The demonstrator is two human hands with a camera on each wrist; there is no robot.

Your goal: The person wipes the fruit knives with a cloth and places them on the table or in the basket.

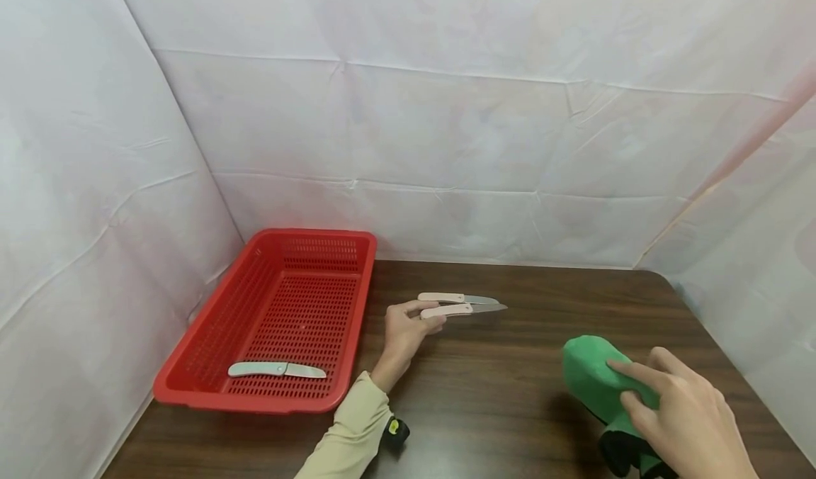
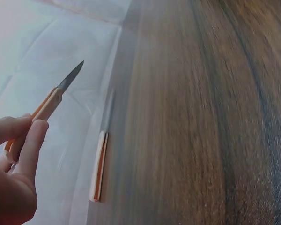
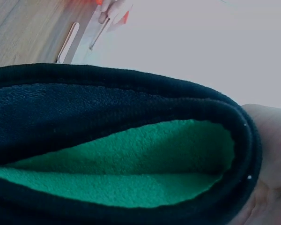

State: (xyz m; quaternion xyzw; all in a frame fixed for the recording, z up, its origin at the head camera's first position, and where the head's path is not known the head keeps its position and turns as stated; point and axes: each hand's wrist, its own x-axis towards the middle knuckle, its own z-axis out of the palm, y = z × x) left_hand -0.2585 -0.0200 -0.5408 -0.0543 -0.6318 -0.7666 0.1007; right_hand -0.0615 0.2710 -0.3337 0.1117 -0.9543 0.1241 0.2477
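My left hand pinches the pale pink handle of a small folding knife, blade open and pointing right. In the left wrist view this knife is raised off the table, its handle between thumb and fingers. Just behind it, a second pale-handled knife lies on the tabletop with its blade out. My right hand grips a bunched green cloth with black edging, above the table at the right. The right wrist view is mostly filled by the cloth's folded black border.
A red perforated plastic basket stands at the left of the dark wooden table. Inside lies a knife with a pale greenish handle, blade out. White sheeting rises behind the table and along both sides.
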